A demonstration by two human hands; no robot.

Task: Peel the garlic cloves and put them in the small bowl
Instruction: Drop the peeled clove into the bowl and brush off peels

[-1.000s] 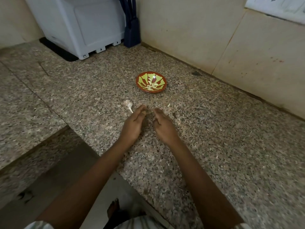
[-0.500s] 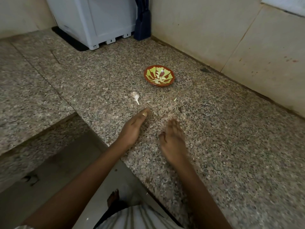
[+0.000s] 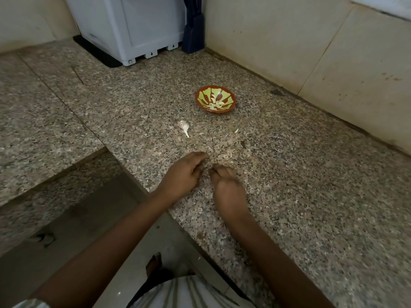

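— Granite surface [image 3: 311, 174]: L hand [image 3: 184, 174] flat, fingers straight. R hand [image 3: 226, 187] fingers curled, grip unclear.
— Task item?
— Loose garlic bulb [image 3: 184, 126] btwn hands & small bowl [image 3: 230, 106], touching neither; peeled cloves [image 3: 214, 105] inside bowl.

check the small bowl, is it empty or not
Not empty: a few pale peeled cloves lie in the bottom of the small bowl, upright on the counter.

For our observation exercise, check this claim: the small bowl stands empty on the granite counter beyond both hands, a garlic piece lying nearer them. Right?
Not quite: the head view shows pale peeled cloves lying in the small bowl, so it is not empty. It does stand on the granite counter beyond the left hand and right hand, the garlic piece nearer them.
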